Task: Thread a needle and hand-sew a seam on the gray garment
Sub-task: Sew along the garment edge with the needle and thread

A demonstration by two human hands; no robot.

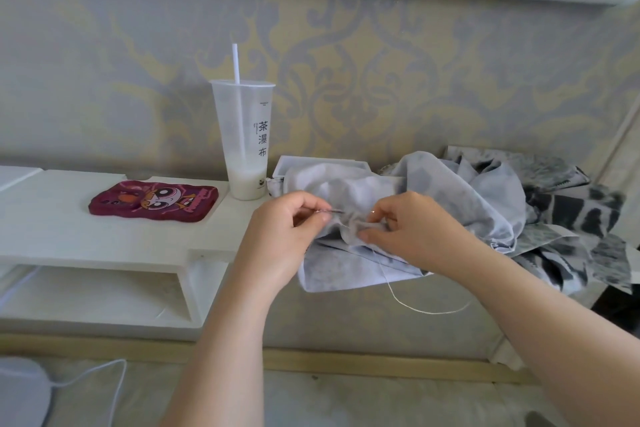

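Needle (335,211) lying level, tip rightward toward gray garment (450,191), left hand (287,232) pinching it, right hand (408,232) pinching cloth

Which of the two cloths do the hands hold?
The plain pale gray garment; the black-and-white patterned cloth lies unheld to its right.

Both forearms reach inward — left grip (291,218) and right grip (408,229) pinched, close together.

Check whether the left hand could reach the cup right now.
Probably yes: the cup stands on the shelf just beyond the left hand, nothing between them. But that hand pinches the needle, so it isn't free.
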